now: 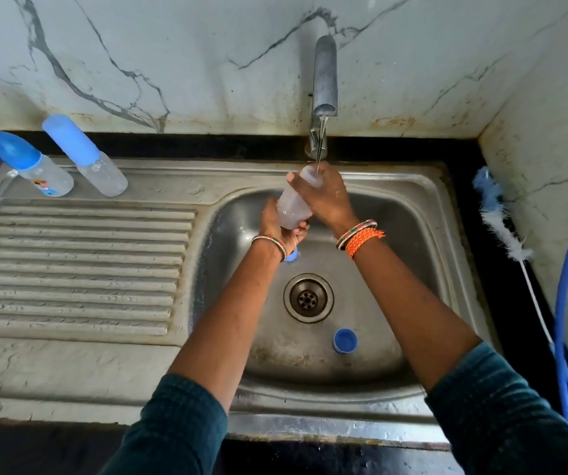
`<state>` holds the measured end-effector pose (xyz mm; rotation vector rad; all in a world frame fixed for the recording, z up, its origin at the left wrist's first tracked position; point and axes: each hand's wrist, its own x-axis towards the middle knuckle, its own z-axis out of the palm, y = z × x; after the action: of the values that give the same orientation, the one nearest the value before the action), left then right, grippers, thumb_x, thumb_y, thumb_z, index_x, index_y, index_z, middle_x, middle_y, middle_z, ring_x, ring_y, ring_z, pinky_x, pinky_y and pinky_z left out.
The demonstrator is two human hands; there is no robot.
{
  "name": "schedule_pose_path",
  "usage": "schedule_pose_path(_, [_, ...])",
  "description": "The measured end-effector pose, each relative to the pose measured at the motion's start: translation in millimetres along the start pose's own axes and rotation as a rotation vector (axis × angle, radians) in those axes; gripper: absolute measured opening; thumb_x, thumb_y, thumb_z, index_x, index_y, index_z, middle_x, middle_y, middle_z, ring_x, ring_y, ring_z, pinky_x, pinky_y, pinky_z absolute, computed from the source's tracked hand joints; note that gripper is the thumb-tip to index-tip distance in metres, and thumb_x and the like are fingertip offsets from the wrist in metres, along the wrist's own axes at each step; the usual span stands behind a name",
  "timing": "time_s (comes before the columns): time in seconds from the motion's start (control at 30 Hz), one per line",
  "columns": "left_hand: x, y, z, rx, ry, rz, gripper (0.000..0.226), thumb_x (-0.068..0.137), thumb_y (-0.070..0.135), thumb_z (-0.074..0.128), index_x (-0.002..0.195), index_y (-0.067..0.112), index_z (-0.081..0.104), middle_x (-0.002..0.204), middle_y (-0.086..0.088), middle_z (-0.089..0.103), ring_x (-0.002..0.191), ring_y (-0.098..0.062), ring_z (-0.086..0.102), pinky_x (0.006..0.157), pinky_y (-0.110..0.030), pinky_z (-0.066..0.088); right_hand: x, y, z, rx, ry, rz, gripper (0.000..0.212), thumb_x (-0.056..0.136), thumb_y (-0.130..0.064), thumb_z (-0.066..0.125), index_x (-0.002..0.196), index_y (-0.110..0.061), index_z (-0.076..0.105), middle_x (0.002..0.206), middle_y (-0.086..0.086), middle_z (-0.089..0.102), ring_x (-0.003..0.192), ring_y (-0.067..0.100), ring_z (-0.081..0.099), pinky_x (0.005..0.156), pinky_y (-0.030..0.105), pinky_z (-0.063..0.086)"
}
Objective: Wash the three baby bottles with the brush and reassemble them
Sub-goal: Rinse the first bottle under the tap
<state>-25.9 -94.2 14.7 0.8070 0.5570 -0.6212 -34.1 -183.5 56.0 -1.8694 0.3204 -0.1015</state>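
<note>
A stainless steel sink (pixel 423 214) fills the middle of the frame, its ribbed draining board (pixel 77 269) stretching to the left edge. A round drain (pixel 308 298) sits at the centre of the basin. A metal tap (pixel 324 84) comes down from the upper middle, with a thin stream of water running from its spout. Behind it rises a white marble-patterned wall (pixel 173 46) with grey veins and rusty stains. A blue hose (pixel 563 286) curves down the right edge, over a black countertop (pixel 502 269).

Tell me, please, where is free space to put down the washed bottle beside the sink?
The ribbed drainboard is bare from its front edge up to the two capped bottles standing at its back rim. The basin is crowded: a blue cap, another blue piece, both arms. On the right, the brush and blue hose fill the narrow counter.
</note>
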Motion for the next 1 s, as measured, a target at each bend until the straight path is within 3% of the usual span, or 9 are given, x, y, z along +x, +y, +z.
schedule_pose_path(0.1, [6, -4, 2, -0.007, 0.042, -0.002, 0.048, 0.099, 0.044, 0.03, 0.081, 0.005, 0.053, 0.05, -0.007, 0.058, 0.039, -0.013, 0.05, 0.039, -0.015, 0.038, -5, 6, 0, -0.109, 0.035, -0.083, 0.038, 0.083, -0.033, 0.072, 0.107, -0.007, 0.056, 0.102, 0.002, 0.057, 0.102, 0.022, 0.056, 0.081, 0.033, 0.048])
schedule_pose_path(0.2, [11, -6, 4, 0.059, 0.102, -0.034, 0.052, 0.1, 0.047, 0.028, 0.09, 0.003, 0.055, 0.071, -0.012, 0.062, 0.063, -0.018, 0.056, 0.059, -0.026, 0.051, -4, 9, -1, -0.138, 0.099, -0.125, 0.04, 0.08, -0.034, 0.074, 0.107, -0.009, 0.058, 0.106, 0.005, 0.062, 0.108, 0.026, 0.055, 0.076, 0.02, 0.039])
schedule_pose_path(0.33, [13, -5, -4, 0.222, 0.148, 0.005, 0.044, 0.103, 0.032, 0.022, 0.089, 0.003, 0.053, 0.092, -0.014, 0.057, 0.074, -0.022, 0.054, 0.089, -0.036, 0.043, -3, 4, -5, -0.154, 0.129, -0.199, 0.041, 0.079, -0.03, 0.076, 0.108, -0.006, 0.059, 0.108, 0.009, 0.066, 0.1, 0.018, 0.057, 0.076, 0.017, 0.037])
schedule_pose_path(0.43, [13, 0, -17, 0.264, 0.172, 0.004, 0.042, 0.101, 0.024, 0.023, 0.117, 0.0, 0.054, 0.109, -0.016, 0.056, 0.076, -0.022, 0.055, 0.086, -0.035, 0.044, -5, -4, -7, -0.165, 0.163, -0.27, 0.039, 0.078, -0.026, 0.077, 0.106, -0.005, 0.059, 0.097, 0.004, 0.064, 0.088, 0.012, 0.056, 0.073, 0.013, 0.039])
schedule_pose_path(0.53, [16, 2, -30, 0.254, 0.185, 0.018, 0.033, 0.098, 0.018, 0.027, 0.097, 0.002, 0.056, 0.096, -0.014, 0.059, 0.071, -0.021, 0.054, 0.07, -0.031, 0.046, -7, 4, -2, -0.195, 0.237, -0.315, 0.035, 0.08, -0.027, 0.075, 0.105, -0.007, 0.06, 0.092, 0.0, 0.062, 0.081, 0.01, 0.056, 0.069, 0.009, 0.041])
schedule_pose_path(0.67, [21, 5, -39, 0.274, 0.243, 0.038, 0.028, 0.095, 0.015, 0.028, 0.089, 0.006, 0.054, 0.084, -0.01, 0.057, 0.061, -0.017, 0.044, 0.065, -0.028, 0.045, -12, 44, 16, -0.338, 0.053, -0.063, 0.039, 0.081, -0.028, 0.075, 0.111, -0.007, 0.062, 0.106, 0.009, 0.067, 0.098, 0.021, 0.062, 0.074, 0.01, 0.035])
schedule_pose_path(0.77, [25, 10, -46, 0.288, 0.242, 0.044, 0.028, 0.096, 0.015, 0.03, 0.083, 0.009, 0.053, 0.083, -0.008, 0.058, 0.068, -0.017, 0.05, 0.068, -0.028, 0.046, -9, 41, 19, -0.231, 0.241, -0.114, 0.031, 0.082, -0.026, 0.074, 0.104, -0.006, 0.063, 0.089, 0.001, 0.064, 0.075, 0.01, 0.059, 0.07, 0.0, 0.033])
schedule_pose_path(0.9, [25, 14, -47, 0.335, 0.262, 0.04, 0.029, 0.097, 0.016, 0.029, 0.082, 0.009, 0.053, 0.083, -0.009, 0.058, 0.069, -0.018, 0.051, 0.074, -0.03, 0.046, -10, 38, 25, -0.309, 0.159, -0.064, 0.035, 0.083, -0.029, 0.072, 0.108, -0.005, 0.063, 0.104, 0.011, 0.067, 0.093, 0.018, 0.058, 0.079, 0.016, 0.038])
schedule_pose_path(1.0, [22, 18, -41, 0.363, 0.254, 0.037, 0.03, 0.096, 0.018, 0.029, 0.086, 0.01, 0.055, 0.09, -0.01, 0.059, 0.073, -0.018, 0.052, 0.071, -0.029, 0.045, -1, 29, 24, -0.228, 0.278, -0.153, 0.027, 0.084, -0.029, 0.071, 0.1, -0.008, 0.063, 0.092, 0.005, 0.067, 0.084, 0.017, 0.063, 0.071, 0.023, 0.048])
